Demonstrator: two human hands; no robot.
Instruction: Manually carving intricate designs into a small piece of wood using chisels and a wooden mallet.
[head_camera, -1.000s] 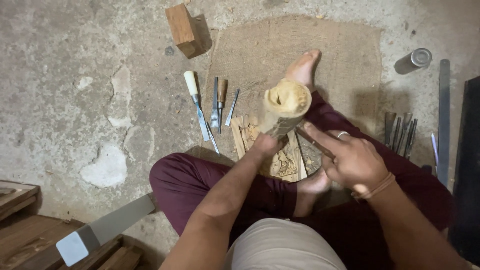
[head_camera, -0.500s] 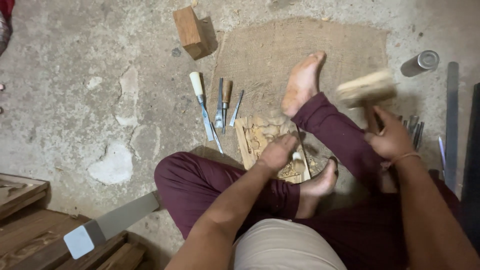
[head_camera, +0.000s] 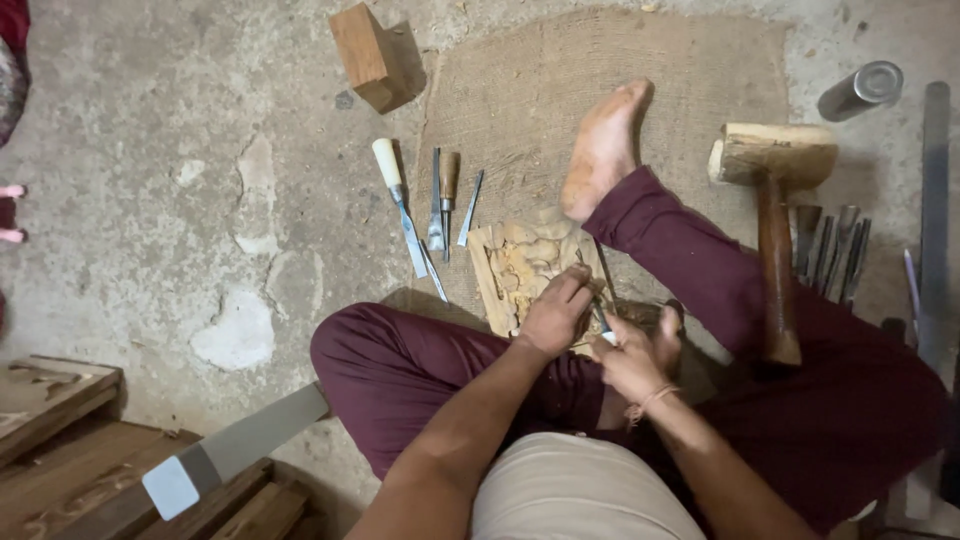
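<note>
I'm seeing left hand (head_camera: 556, 312) pressing on one carved wood panel (head_camera: 525, 268) between legs; right hand (head_camera: 632, 358) clamping one thin chisel (head_camera: 601, 318). Four chisels (head_camera: 432, 205) lying beside; one mallet (head_camera: 772, 190) resting on leg.

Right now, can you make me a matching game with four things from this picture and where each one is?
Things:
1. wooden mallet
2. wooden block
3. carved panel
4. metal can

Places:
A. lying on its side at the top right, on the bare floor
B. standing at the top, left of the burlap mat
C. under both hands, between the legs
D. head on the mat, handle resting on the maroon trouser leg

Pairs: 1-D, 2-B, 3-C, 4-A
</note>
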